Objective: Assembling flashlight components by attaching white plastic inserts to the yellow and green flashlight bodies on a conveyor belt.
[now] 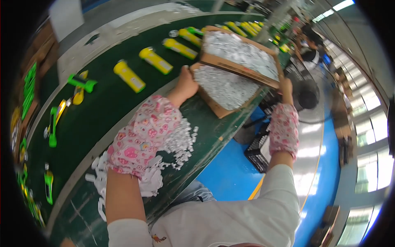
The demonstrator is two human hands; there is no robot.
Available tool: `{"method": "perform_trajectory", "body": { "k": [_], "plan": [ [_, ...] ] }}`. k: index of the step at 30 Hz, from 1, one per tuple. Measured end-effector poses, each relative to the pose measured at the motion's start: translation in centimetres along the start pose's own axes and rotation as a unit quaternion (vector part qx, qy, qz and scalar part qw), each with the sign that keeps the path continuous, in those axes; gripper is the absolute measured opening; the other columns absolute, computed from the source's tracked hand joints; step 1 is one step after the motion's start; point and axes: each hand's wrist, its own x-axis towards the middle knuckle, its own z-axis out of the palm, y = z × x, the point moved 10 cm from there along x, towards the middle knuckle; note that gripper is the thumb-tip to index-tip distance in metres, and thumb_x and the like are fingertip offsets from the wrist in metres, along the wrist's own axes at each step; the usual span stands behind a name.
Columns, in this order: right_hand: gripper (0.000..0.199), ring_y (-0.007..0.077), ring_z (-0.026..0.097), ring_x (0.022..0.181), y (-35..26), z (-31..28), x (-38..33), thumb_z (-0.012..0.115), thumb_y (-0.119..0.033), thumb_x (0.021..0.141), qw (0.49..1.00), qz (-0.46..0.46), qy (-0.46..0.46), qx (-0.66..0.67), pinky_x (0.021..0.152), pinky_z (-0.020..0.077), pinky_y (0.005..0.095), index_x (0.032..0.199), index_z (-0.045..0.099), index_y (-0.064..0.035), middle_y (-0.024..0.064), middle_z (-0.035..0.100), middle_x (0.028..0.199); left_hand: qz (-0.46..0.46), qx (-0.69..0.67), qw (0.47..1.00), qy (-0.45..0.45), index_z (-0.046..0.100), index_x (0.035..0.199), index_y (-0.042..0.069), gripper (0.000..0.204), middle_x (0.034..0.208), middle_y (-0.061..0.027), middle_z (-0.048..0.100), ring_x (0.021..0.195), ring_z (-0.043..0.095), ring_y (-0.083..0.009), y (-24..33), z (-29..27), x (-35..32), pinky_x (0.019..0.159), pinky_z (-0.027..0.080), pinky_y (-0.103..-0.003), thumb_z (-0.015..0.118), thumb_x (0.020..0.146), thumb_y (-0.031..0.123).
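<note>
Two shallow cardboard trays full of small silvery-white pieces overlap on the green bench ahead of me. My right hand (pixel 286 87) is closed on the near right corner of the far tray (pixel 240 68), which lies partly over the nearer tray (pixel 220 112). At the left edge, where the trays meet, my left hand (pixel 186 86) grips a corner of the nearer tray; its fingers are partly hidden. Loose small white pieces (pixel 181 142) lie on the bench beyond my left forearm. Larger white plastic pieces (pixel 151 181) are heaped beside that forearm.
Yellow flashlight-shaped items (pixel 129 76) line the dark green conveyor (pixel 98 111), with green-and-black ones (pixel 52 127) at the left. Right of the bench are a black crate (pixel 259 150), a round dark fan (pixel 306 92) and blue floor (pixel 230 164). Another person (pixel 310 53) sits farther back.
</note>
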Motion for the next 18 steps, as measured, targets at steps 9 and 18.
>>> {"method": "perform_trajectory", "body": {
  "k": [9,18],
  "plan": [
    [0.025,0.0267,0.063,0.096,-41.1,-31.9,-19.5,0.063,-0.007,0.089,0.764,-0.412,0.164,0.469,0.082,0.0508,0.0341,0.113,0.061,-0.0010,0.0128,0.064,0.106,-0.017,0.069,0.997,0.025,0.027,0.143,0.003,0.063,0.143,-0.0170,0.037,0.130,0.042,-0.0291,2.7,-27.7,-26.5,0.107,0.034,-0.037,0.060,0.090,0.013],
    [0.066,0.0298,0.033,0.138,-82.5,-38.2,-21.8,0.055,-0.007,0.085,0.704,-0.563,0.405,0.151,0.106,0.0371,0.0451,0.146,0.032,-0.0186,0.0094,0.037,0.146,-0.218,0.355,0.864,0.282,0.041,0.135,-0.003,0.068,0.142,-0.0203,0.040,0.136,0.033,-0.0377,-0.3,-37.9,-48.0,0.111,0.022,-0.051,0.070,0.082,0.028]
  ]
}}
